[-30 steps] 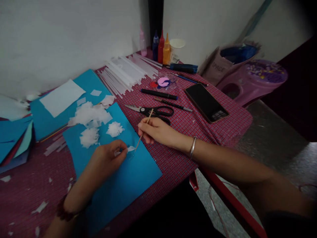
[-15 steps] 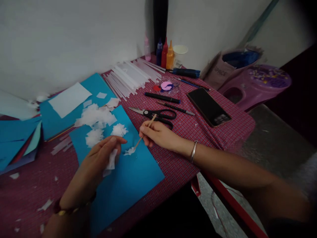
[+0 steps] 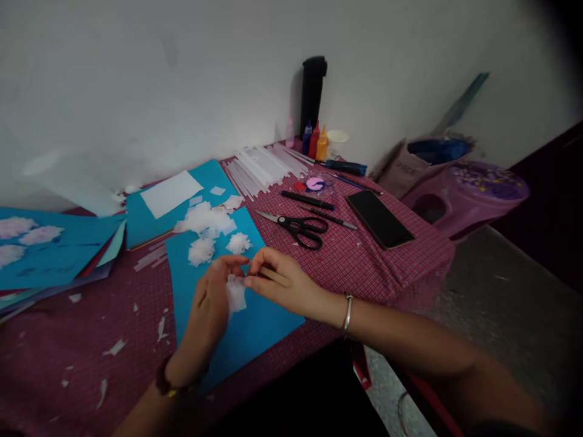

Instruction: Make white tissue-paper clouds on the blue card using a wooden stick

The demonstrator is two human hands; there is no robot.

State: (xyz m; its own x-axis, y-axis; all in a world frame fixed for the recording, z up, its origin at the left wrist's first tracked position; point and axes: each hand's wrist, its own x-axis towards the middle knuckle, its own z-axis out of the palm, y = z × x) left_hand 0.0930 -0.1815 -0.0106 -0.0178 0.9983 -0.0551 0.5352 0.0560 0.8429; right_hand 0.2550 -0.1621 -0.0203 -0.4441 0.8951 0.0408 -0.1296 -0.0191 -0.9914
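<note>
Close together above the blue sheet (image 3: 264,331), the two hands meet at their fingertips. The left hand (image 3: 214,300) is curled with its palm turned inward, keeping thin white tissue (image 3: 236,294) in its grasp; the lower fingers are hidden, so exactly how they grip cannot be told. The right hand (image 3: 277,276) is closed on a wooden stick (image 3: 276,277) lying slantwise across its fingers, and its thumb and forefinger come together right beside the tissue's upper edge; whether they pinch it is too small to make out. Just beyond the left hand, two fluffy white paper blooms sit on the same sheet, the left one (image 3: 201,250) a little nearer the loose heap of tissue squares (image 3: 207,220) than the right one (image 3: 238,243). Scissors (image 3: 300,229) lie part-open on the counter (image 3: 364,273), which wears a red checked cloth, with a black marker (image 3: 307,199) and a patterned pencil (image 3: 328,216) behind them and a dark phone (image 3: 379,218) to the right. Further back are dabs of paint (image 3: 315,183), a spread of pale strips (image 3: 268,167), and small upright bottles (image 3: 314,141) beside a white cup (image 3: 337,138).
</note>
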